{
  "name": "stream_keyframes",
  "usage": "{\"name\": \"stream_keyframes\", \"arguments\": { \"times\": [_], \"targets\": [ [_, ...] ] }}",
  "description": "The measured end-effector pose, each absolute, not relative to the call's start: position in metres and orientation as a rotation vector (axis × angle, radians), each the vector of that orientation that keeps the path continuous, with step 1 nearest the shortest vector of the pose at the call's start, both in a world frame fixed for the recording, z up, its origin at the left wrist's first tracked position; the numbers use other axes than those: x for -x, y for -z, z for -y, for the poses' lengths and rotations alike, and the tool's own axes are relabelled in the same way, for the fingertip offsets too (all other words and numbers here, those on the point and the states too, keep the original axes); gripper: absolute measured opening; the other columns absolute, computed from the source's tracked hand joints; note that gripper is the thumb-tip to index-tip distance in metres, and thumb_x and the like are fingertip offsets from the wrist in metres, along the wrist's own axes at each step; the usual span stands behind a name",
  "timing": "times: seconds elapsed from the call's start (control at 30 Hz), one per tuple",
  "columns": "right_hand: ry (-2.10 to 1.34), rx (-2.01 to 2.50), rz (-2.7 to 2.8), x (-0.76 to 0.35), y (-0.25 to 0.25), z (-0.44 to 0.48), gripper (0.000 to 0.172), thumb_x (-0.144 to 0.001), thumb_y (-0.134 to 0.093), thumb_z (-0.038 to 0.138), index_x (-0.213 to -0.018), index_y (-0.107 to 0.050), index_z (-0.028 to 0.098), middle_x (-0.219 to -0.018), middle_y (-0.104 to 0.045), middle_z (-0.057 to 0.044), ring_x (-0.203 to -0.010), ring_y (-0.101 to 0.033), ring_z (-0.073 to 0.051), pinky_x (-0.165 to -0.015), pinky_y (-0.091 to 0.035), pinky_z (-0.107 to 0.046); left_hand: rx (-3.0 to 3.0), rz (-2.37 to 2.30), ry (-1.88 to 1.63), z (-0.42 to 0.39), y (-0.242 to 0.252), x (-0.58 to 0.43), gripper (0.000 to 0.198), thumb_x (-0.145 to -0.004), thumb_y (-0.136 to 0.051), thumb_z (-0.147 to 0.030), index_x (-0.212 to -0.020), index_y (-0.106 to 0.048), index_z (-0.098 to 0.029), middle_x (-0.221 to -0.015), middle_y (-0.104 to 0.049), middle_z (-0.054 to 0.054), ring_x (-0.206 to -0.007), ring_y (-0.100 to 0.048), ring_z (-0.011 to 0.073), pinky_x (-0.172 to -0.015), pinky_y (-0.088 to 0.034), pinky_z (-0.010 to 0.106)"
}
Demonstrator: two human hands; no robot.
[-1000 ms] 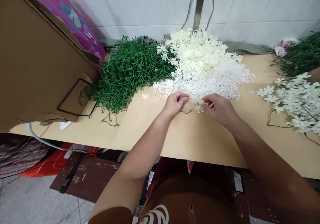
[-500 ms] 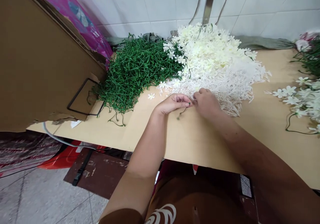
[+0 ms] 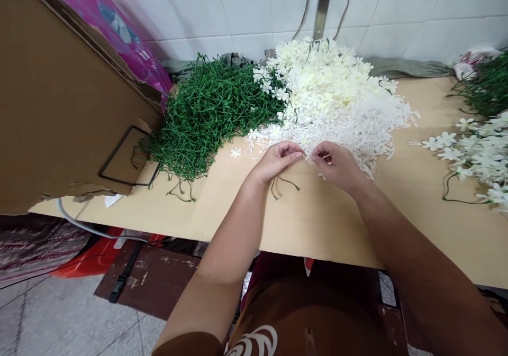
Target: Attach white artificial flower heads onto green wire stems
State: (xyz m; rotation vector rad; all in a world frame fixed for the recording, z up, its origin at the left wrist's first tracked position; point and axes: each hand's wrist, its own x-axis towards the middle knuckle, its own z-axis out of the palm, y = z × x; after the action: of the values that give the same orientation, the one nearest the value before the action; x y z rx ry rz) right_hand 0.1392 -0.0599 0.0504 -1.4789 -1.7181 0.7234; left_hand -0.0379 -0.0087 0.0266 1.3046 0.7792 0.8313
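Note:
My left hand (image 3: 275, 160) is pinched shut on a thin green stem (image 3: 282, 183) whose ends hang down onto the tan tabletop (image 3: 309, 218). My right hand (image 3: 337, 163) sits just to its right, fingers curled together at the near edge of a heap of white plastic flowers (image 3: 337, 102); what they hold is too small to make out. The fingertips of both hands almost meet. A pile of loose green stems (image 3: 206, 112) lies to the left of the flower heap.
A big cardboard box (image 3: 59, 107) stands at the table's left end with pink fabric (image 3: 123, 28) behind it. Assembled white flowers on green stems (image 3: 476, 155) lie at the right. One loose flower (image 3: 235, 152) lies near the green pile. A tiled wall runs behind.
My hands came together over the stem half a second ago and have since drawn slightly apart. The green stem now dangles lower from my left fingers.

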Motion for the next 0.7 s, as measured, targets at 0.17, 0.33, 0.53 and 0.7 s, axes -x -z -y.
{"name": "stream_keyframes", "arguments": {
  "times": [0.17, 0.33, 0.53, 0.7],
  "targets": [
    [-0.797, 1.425, 1.651, -0.138, -0.044, 0.063, 0.011, -0.080, -0.056, 0.028, -0.074, -0.056, 0.019, -0.070, -0.059, -0.002, -0.061, -0.051, -0.014, -0.059, -0.042, -0.029, -1.283, -0.698, -0.905, 0.012, -0.022, 0.024, 0.042, -0.060, -0.086, -0.048, -0.083, -0.071, -0.015, -0.078, -0.069, 0.001, -0.073, -0.060, 0.0105, -0.072, -0.046, 0.024],
    [-0.766, 1.320, 1.596, -0.142, -0.031, 0.063, 0.010, -0.080, -0.058, 0.029, -0.077, -0.057, 0.020, -0.072, -0.061, -0.002, -0.062, -0.053, -0.014, -0.058, -0.044, -0.029, -1.259, -0.756, -0.942, 0.011, -0.021, 0.020, 0.042, -0.058, -0.085, -0.053, -0.075, -0.072, -0.016, -0.069, -0.066, 0.000, -0.066, -0.055, 0.0089, -0.068, -0.044, 0.024],
    [-0.653, 1.211, 1.674, -0.140, -0.018, 0.063, 0.018, -0.076, -0.070, 0.029, -0.086, -0.058, 0.021, -0.077, -0.061, -0.002, -0.065, -0.057, -0.015, -0.061, -0.046, -0.030, -1.238, -0.809, -0.952, 0.011, -0.019, 0.017, 0.046, -0.060, -0.082, -0.059, -0.069, -0.069, -0.016, -0.065, -0.064, -0.001, -0.063, -0.054, 0.0089, -0.065, -0.042, 0.023],
    [-0.524, 1.207, 1.613, -0.139, -0.013, 0.061, 0.005, -0.084, -0.061, 0.025, -0.084, -0.059, 0.021, -0.073, -0.060, -0.001, -0.064, -0.055, -0.015, -0.061, -0.044, -0.029, -1.318, -0.808, -0.929, 0.014, -0.019, 0.013, 0.051, -0.059, -0.080, -0.063, -0.063, -0.063, -0.015, -0.059, -0.057, -0.002, -0.058, -0.047, 0.0077, -0.061, -0.038, 0.022]
  ]
}}
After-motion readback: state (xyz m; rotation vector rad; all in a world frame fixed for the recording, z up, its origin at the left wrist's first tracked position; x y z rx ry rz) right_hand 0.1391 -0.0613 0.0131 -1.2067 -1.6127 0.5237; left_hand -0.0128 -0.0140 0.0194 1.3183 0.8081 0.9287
